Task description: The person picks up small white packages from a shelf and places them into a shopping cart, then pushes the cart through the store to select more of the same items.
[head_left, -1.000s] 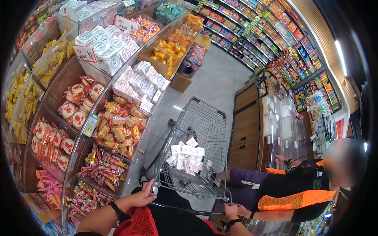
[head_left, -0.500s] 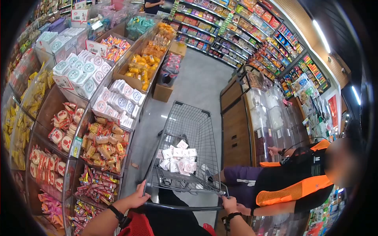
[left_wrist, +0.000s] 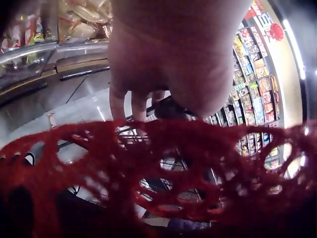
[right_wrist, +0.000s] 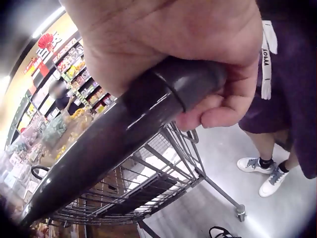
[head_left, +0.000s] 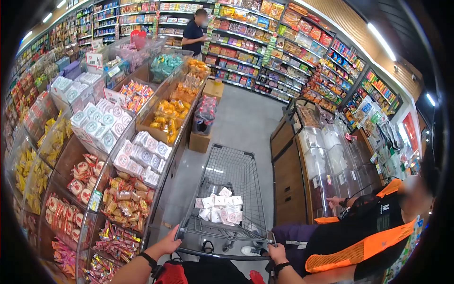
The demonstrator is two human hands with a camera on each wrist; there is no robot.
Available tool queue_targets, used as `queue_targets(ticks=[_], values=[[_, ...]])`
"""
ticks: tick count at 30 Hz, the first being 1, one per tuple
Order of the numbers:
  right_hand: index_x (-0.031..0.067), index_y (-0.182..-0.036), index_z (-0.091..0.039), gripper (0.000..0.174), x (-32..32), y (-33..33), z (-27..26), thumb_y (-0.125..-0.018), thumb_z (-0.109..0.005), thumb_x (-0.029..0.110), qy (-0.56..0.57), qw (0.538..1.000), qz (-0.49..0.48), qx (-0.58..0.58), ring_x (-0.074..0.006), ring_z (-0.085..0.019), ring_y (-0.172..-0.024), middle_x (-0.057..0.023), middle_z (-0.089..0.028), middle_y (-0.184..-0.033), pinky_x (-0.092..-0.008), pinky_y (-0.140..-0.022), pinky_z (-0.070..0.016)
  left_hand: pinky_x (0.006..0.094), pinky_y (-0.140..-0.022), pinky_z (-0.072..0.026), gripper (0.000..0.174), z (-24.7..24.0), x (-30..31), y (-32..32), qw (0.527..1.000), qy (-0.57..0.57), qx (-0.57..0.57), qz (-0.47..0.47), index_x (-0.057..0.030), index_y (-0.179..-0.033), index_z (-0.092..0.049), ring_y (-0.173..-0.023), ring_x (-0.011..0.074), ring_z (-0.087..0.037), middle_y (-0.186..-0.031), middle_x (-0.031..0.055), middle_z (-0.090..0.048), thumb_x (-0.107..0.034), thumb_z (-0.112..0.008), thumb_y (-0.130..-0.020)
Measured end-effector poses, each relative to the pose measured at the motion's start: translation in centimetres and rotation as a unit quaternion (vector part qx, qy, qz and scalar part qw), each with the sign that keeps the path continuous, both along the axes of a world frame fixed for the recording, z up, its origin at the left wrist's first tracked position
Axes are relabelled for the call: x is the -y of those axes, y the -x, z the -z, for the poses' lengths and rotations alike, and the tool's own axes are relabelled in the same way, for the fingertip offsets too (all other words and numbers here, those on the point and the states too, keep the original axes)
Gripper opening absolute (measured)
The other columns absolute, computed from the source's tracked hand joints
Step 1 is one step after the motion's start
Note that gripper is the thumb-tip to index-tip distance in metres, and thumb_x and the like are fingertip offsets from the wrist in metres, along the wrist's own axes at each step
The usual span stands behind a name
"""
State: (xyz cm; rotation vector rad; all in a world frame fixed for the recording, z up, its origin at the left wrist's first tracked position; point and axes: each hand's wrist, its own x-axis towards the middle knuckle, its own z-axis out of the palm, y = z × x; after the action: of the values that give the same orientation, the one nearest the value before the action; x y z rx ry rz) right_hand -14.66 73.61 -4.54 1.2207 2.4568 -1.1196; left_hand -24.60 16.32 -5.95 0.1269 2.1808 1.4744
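In the head view a wire shopping cart (head_left: 236, 175) stands in front of the body, holding a pile of small white packets (head_left: 220, 207). The left hand (head_left: 169, 240) is at the left end of the cart's handle; in the left wrist view its fingers (left_wrist: 132, 106) bend down around that end, partly hidden behind red mesh (left_wrist: 163, 168). At the right end, the right hand (head_left: 277, 253) grips the handle; the right wrist view shows its fingers (right_wrist: 218, 111) curled around the dark bar (right_wrist: 114, 129).
Bins of wrapped snacks (head_left: 127, 201) line the left side, with a cardboard box (head_left: 199, 142) beside them. On the right, a person in a black and orange top (head_left: 364, 236) stands by clear containers (head_left: 319, 163). Another person (head_left: 193, 35) stands near the far shelves (head_left: 236, 52).
The head view has tilted up, so the far shelves and a standing person show more fully. Both hands remain at the cart's handle, and the person at right appears lower and nearer.
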Motion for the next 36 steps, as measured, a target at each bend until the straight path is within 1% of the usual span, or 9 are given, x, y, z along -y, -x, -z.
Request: queue_targets(ticks=[4, 11, 15, 20, 22, 26, 28, 35, 36], values=[[-0.01, -0.111, -0.076, 0.057, -1.6, 3.5, -0.9, -0.083, -0.076, 0.04, -0.047, 0.998, -0.033, 0.038, -0.0487, -0.073, -0.115, -0.0343, -0.077, -0.113, -0.0498, -0.1, -0.0562, 0.0455, -0.119, -0.0457, 0.068, -2.2, -2.1, 1.2, 0.997, 0.042, -0.035, -0.047, -0.0005, -0.164, -0.042, -0.141, 0.0429, -0.057, -0.152, 0.0304, -0.055, -0.027, -0.067, -0.106], [-0.0081, -0.116, -0.076, 0.057, -3.3, 7.9, -2.5, -0.082, -0.077, 0.038, -0.058, 0.996, -0.061, 0.035, -0.0468, -0.072, -0.12, -0.035, -0.075, -0.119, -0.0492, -0.104, -0.0565, 0.0428, -0.104, -0.055, 0.052, -0.5, -3.1, -0.8, 0.987, -0.014, -0.072, -0.143, 0.0035, -0.152, -0.058, -0.124, 0.0333, -0.068, -0.138, 0.0255, -0.066, -0.027, -0.063, -0.111], [-0.0133, -0.114, -0.072, 0.062, -6.1, 9.9, -0.4, -0.078, -0.079, 0.037, -0.086, 0.988, -0.127, 0.008, -0.0486, -0.074, -0.115, -0.0357, -0.076, -0.115, -0.0487, -0.101, -0.0581, 0.0364, -0.095, -0.0584, 0.048, 2.8, -0.1, -5.2, 0.99, 0.007, 0.043, -0.137, -0.0009, -0.151, -0.06, -0.109, 0.0213, -0.074, -0.131, 0.0147, -0.074, -0.026, -0.065, -0.111], [-0.0058, -0.093, -0.074, 0.034, -6.8, 12.1, -0.8, -0.075, -0.082, 0.022, -0.1, 0.985, -0.132, -0.043, -0.0332, -0.078, -0.088, -0.0206, -0.079, -0.09, -0.0447, -0.084, -0.0589, 0.0354, -0.093, -0.0595, 0.046, 3.5, 6.2, -17.0, 0.956, 0.001, 0.208, -0.207, -0.0066, -0.151, -0.062, -0.108, 0.0189, -0.075, -0.124, 0.0085, -0.078, -0.024, -0.07, -0.108], [-0.0038, -0.115, -0.073, 0.029, -8.6, 11.6, 0.2, -0.094, -0.072, 0.016, -0.04, 0.979, -0.193, -0.053, -0.0381, -0.075, -0.098, -0.0212, -0.078, -0.1, -0.0467, -0.092, -0.0571, 0.0365, -0.094, -0.06, 0.046, -1.7, 8.1, -21.0, 0.918, -0.031, 0.28, -0.278, -0.009, -0.151, -0.062, -0.11, 0.02, -0.076, -0.126, 0.0082, -0.078, -0.023, -0.069, -0.108], [-0.0032, -0.104, -0.076, 0.026, -9.9, 12.1, 2.2, -0.092, -0.076, 0.019, -0.027, 0.979, -0.176, -0.097, -0.0353, -0.075, -0.091, -0.0197, -0.08, -0.093, -0.0462, -0.087, -0.0566, 0.0381, -0.083, -0.0642, 0.051, -9.7, 16.1, -30.8, 0.853, -0.137, 0.243, -0.442, -0.008, -0.151, -0.061, -0.104, 0.0254, -0.078, -0.122, 0.0093, -0.077, -0.027, -0.074, -0.105], [-0.0053, -0.094, -0.074, 0.031, -10.0, 12.7, 2.6, -0.076, -0.081, 0.018, -0.027, 0.976, -0.154, -0.151, -0.0311, -0.077, -0.086, -0.0186, -0.079, -0.088, -0.0449, -0.083, -0.0586, 0.0378, -0.078, -0.064, 0.05, -13.3, 19.7, -35.9, 0.863, -0.06, 0.11, -0.489, -0.008, -0.15, -0.059, -0.101, 0.0279, -0.078, -0.119, 0.0099, -0.076, -0.031, -0.07, -0.108], [-0.0071, -0.121, -0.067, 0.044, -9.4, 12.6, -1.8, -0.089, -0.076, 0.021, -0.068, 0.97, -0.231, -0.014, -0.046, -0.073, -0.114, -0.0298, -0.076, -0.117, -0.0513, -0.1, -0.0558, 0.03, -0.076, -0.0541, 0.063, -39.7, 22.7, -39.0, 0.779, 0.111, 0.041, -0.615, -0.0101, -0.158, -0.051, -0.09, 0.0156, -0.069, -0.123, 0.0045, -0.069, -0.042, -0.069, -0.107], [-0.0061, -0.113, -0.065, 0.038, -9.4, 12.5, -1.4, -0.09, -0.076, 0.022, -0.12, 0.959, -0.256, -0.03, -0.0389, -0.073, -0.095, -0.0249, -0.074, -0.099, -0.049, -0.086, -0.0568, 0.029, -0.074, -0.0526, 0.07, -42.5, 24.1, -39.7, 0.778, 0.142, 0.031, -0.611, -0.0123, -0.162, -0.048, -0.09, 0.0132, -0.067, -0.123, 0.0027, -0.068, -0.046, -0.072, -0.106]])
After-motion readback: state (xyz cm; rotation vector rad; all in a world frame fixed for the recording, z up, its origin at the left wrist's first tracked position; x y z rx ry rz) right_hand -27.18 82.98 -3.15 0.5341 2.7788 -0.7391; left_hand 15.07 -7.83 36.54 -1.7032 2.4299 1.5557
